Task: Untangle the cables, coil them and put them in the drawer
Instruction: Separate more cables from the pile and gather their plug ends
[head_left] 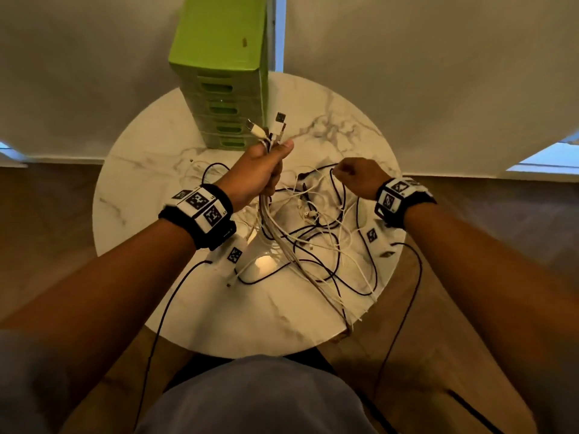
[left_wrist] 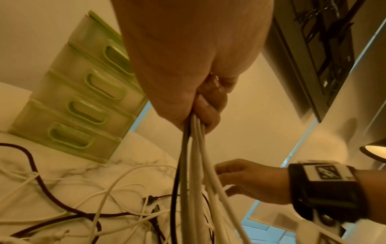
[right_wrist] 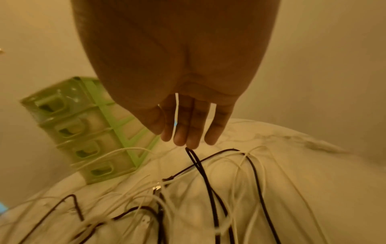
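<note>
My left hand (head_left: 275, 164) is raised above the round marble table (head_left: 282, 317) and grips a bundle of white and black cables (left_wrist: 194, 156). Several plugs (head_left: 275, 126) stick up out of the fist. The rest of the bundle runs down into a tangle of white and black cables (head_left: 313, 233) spread over the table. My right hand (head_left: 344, 172) hovers over the tangle's far right side. Its fingertips (right_wrist: 179, 140) pinch the top of a black cable loop (right_wrist: 200, 168), which is lifted off the table. A green drawer unit (head_left: 219, 98) stands at the table's back, all drawers shut.
Some cables trail over the table's near right edge (head_left: 354, 327). Thin black leads (head_left: 404, 308) hang from both wrist bands toward the wooden floor. A wall stands right behind the table. A lit lamp shade (left_wrist: 374, 148) shows at the right.
</note>
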`<state>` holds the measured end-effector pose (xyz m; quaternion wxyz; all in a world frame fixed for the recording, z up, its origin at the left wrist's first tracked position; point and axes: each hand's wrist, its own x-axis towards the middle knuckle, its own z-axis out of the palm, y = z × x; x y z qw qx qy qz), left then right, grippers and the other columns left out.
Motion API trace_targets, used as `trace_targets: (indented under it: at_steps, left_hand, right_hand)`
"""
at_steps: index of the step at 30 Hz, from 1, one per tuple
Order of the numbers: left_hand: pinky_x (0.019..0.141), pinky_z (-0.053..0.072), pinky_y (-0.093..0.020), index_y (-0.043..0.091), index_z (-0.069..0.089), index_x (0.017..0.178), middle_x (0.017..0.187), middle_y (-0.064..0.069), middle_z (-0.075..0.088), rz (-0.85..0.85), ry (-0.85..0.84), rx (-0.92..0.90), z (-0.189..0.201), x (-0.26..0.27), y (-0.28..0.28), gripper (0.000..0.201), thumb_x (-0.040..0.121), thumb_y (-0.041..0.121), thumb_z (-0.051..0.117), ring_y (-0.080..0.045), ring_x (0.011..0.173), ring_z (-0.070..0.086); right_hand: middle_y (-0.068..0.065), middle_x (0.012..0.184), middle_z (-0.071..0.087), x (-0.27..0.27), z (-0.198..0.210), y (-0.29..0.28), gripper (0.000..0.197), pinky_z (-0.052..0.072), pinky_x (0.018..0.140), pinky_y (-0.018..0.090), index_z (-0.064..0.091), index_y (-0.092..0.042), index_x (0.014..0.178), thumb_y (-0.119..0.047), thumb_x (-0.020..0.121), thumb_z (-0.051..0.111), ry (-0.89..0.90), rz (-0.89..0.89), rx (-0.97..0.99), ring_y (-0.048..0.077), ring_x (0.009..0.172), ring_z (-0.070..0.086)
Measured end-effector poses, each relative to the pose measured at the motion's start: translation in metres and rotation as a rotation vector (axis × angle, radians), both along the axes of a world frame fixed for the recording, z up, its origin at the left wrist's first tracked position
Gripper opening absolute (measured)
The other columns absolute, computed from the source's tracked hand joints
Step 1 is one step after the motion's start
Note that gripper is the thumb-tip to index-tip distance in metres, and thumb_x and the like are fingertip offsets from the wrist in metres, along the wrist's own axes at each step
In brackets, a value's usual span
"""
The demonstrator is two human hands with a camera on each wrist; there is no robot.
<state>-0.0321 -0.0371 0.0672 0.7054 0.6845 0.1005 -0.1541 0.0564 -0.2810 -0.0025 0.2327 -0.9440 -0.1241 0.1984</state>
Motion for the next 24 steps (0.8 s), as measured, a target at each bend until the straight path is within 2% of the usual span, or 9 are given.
trace_targets:
  at_steps: [3, 7, 11, 16, 18, 20, 22, 24]
  left_hand:
    - [0.05, 0.021, -0.028, 0.026, 0.034, 0.068, 0.058, 0.006, 0.025, 0.034, 0.012, 0.027, -0.011, 0.01, -0.001, 0.042, 0.106, 0.037, 0.051, -0.013, 0.05, 0.022]
    - [0.048, 0.031, -0.027, 0.022, 0.038, 0.065, 0.053, 0.005, 0.033, 0.056, 0.016, 0.135, -0.025, 0.019, -0.001, 0.047, 0.105, 0.042, 0.051, -0.015, 0.047, 0.03]
    - [0.047, 0.033, -0.026, 0.021, 0.039, 0.069, 0.059, -0.004, 0.033, 0.092, 0.029, 0.146, -0.035, 0.023, -0.003, 0.042, 0.106, 0.04, 0.05, -0.017, 0.049, 0.03]
    - [0.048, 0.034, -0.026, 0.021, 0.039, 0.074, 0.061, -0.003, 0.033, 0.106, 0.051, 0.159, -0.042, 0.023, -0.005, 0.037, 0.106, 0.037, 0.05, -0.016, 0.05, 0.031]
    - [0.048, 0.034, -0.027, 0.02, 0.04, 0.075, 0.062, -0.004, 0.033, 0.118, 0.048, 0.162, -0.044, 0.024, -0.004, 0.036, 0.106, 0.037, 0.051, -0.017, 0.051, 0.032]
    - [0.048, 0.036, -0.027, 0.019, 0.041, 0.077, 0.062, -0.003, 0.034, 0.139, 0.048, 0.158, -0.047, 0.023, -0.003, 0.035, 0.105, 0.036, 0.052, -0.016, 0.051, 0.033]
    - [0.049, 0.037, -0.025, 0.019, 0.04, 0.077, 0.061, -0.001, 0.035, 0.153, 0.038, 0.146, -0.05, 0.023, -0.002, 0.035, 0.105, 0.035, 0.054, -0.013, 0.05, 0.034]
    - [0.05, 0.036, -0.025, 0.02, 0.04, 0.077, 0.061, 0.002, 0.033, 0.172, 0.034, 0.102, -0.056, 0.022, -0.001, 0.033, 0.104, 0.032, 0.055, -0.012, 0.05, 0.033]
  right_hand:
    - [0.019, 0.121, 0.066, 0.051, -0.025, 0.017, 0.028, 0.04, 0.09, 0.034, 0.066, -0.002, 0.116, -0.022, 0.103, 0.051, -0.052, 0.152, -0.113, 0.036, 0.114, 0.058]
    - [0.018, 0.126, 0.058, 0.086, -0.055, 0.031, 0.026, 0.043, 0.096, 0.042, 0.064, -0.013, 0.122, -0.021, 0.102, 0.049, -0.05, 0.317, -0.266, 0.039, 0.117, 0.055]
    - [0.014, 0.123, 0.053, 0.097, -0.076, 0.043, 0.022, 0.041, 0.094, 0.044, 0.064, -0.021, 0.119, -0.022, 0.098, 0.056, -0.012, 0.436, -0.404, 0.038, 0.115, 0.054]
    - [0.012, 0.114, 0.055, 0.096, -0.083, 0.045, 0.02, 0.035, 0.099, 0.047, 0.06, -0.018, 0.112, -0.026, 0.099, 0.048, -0.101, 0.445, -0.446, 0.037, 0.109, 0.053]
    - [0.012, 0.104, 0.06, 0.098, -0.075, 0.044, 0.016, 0.035, 0.093, 0.045, 0.052, -0.018, 0.112, -0.024, 0.101, 0.042, -0.127, 0.422, -0.385, 0.035, 0.099, 0.058]
    - [0.012, 0.097, 0.064, 0.105, -0.061, 0.042, 0.013, 0.04, 0.082, 0.042, 0.046, -0.021, 0.112, -0.027, 0.103, 0.038, -0.148, 0.358, -0.24, 0.033, 0.085, 0.06]
    - [0.013, 0.091, 0.066, 0.112, -0.034, 0.041, 0.016, 0.051, 0.072, 0.045, 0.045, -0.026, 0.113, -0.035, 0.102, 0.038, -0.167, 0.235, 0.002, 0.034, 0.077, 0.062]
    - [0.009, 0.081, 0.066, 0.116, 0.003, 0.041, 0.02, 0.055, 0.065, 0.045, 0.047, -0.022, 0.114, -0.037, 0.102, 0.041, -0.232, 0.084, 0.266, 0.033, 0.068, 0.063]
